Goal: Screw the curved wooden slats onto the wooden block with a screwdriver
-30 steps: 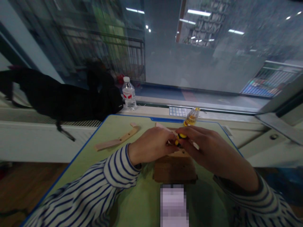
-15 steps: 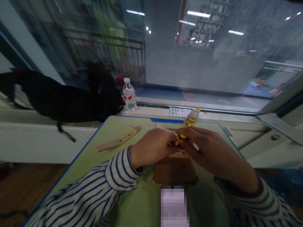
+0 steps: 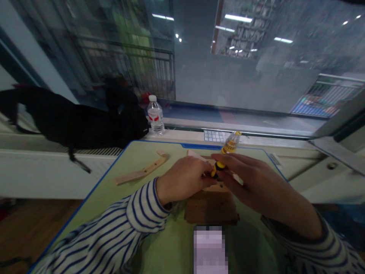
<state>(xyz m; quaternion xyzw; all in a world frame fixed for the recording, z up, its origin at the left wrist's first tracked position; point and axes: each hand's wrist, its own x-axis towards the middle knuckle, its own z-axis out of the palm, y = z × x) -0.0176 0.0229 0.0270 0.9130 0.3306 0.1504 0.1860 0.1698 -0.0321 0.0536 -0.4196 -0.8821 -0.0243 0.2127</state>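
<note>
Two-handed work at close quarters, centred on the table, well inside its blue edges. Your right hand pinches a yellow-and-black tool between thumb and fingers. Your left hand meets it from the other side, fingers bent toward its lower part; whether they are closed on the tool or on something beneath cannot be told. The tool sits above a pale wooden piece, partly covered by your hands, in which a dark hole shows. Just nearer to you is a brown wooden block; whether it bears the pale piece cannot be made out. A bent wooden strip with holes lies apart, toward the far left corner.

For good control, let the right fingertips do the fine work while the left hand steadies the lower part; a light, even hold should serve better than a hard squeeze. Watch that your fingers do not mask the point of contact, as tilt would then be hard to judge. Both wrists would do well to stay low, clear of the bottle at the far edge.
</note>
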